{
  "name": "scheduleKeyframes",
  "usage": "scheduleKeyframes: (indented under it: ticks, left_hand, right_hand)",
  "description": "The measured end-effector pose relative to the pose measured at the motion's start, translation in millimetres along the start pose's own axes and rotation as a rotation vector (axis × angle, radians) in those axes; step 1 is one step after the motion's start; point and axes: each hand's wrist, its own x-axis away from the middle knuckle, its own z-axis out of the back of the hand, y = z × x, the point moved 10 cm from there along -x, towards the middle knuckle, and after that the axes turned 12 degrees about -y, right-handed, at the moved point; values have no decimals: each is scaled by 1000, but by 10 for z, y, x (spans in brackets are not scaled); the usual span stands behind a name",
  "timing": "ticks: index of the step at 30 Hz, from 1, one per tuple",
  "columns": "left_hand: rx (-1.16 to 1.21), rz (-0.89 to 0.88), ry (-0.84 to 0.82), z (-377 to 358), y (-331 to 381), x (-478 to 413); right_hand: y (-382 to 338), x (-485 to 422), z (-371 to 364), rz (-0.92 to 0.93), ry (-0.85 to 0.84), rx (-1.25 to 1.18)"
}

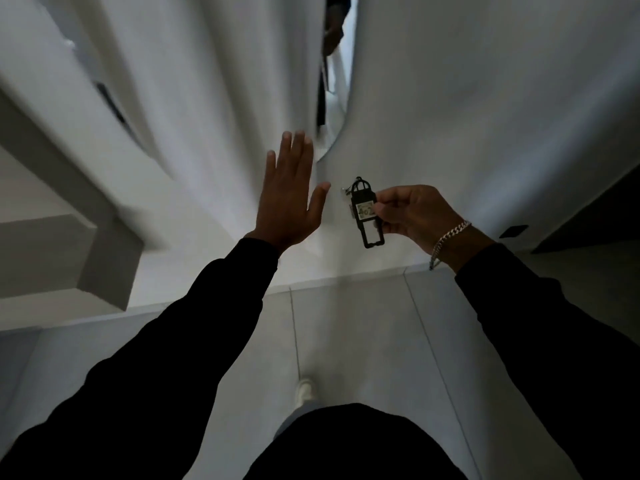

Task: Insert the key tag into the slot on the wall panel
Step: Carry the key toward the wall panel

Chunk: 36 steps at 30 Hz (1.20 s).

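Right hand: we see our right hand [412,213] at about 3 o'clock from the frame centre, fingers curled and pinching the key tag by its right edge; a silver chain bracelet [448,240] sits on the wrist.
Key tag: the key tag [365,213] is a black, elongated plastic piece held upright in the air in front of the white wall [485,116], its looped end at 12 o'clock and its open-frame end at 6 o'clock; a pale label on it reads "4o2" as far as we can make out. Something small and pale hangs at its upper left, too blurred for us to name.
Left hand: our left hand [289,199] is spread wide and holds nothing, fingers pointing to 12 o'clock, at 9 o'clock of the tag and apart from it.
Wall panel: we cannot tell which mark is the slot; a dark blurred strip [112,105] lies at 10 o'clock and a small dark plate [513,231] low on the wall at 3 o'clock of the right hand.
Sleeves: both arms wear black sleeves [194,334].
Floor: pale tiles [346,341] at 6 o'clock, with one light shoe [304,389] showing.
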Motion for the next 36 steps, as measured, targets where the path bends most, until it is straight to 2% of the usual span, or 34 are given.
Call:
scheduleKeyframes:
  ticks: [8, 18, 27, 36]
  left_hand:
    - [106, -235, 39, -563, 1048, -1175]
    - [210, -411, -2, -1111, 2239, -2628]
    - [245, -442, 67, -1498, 3320, -3712]
    - [196, -389, 201, -1649, 4613, -4651]
  right_hand:
    - [44, 99, 1377, 53, 156, -53]
    - [-255, 158, 3051, 132, 343, -17]
    - [-395, 231, 4621, 214, 401, 62]
    - [-817, 426, 6333, 259, 359, 176]
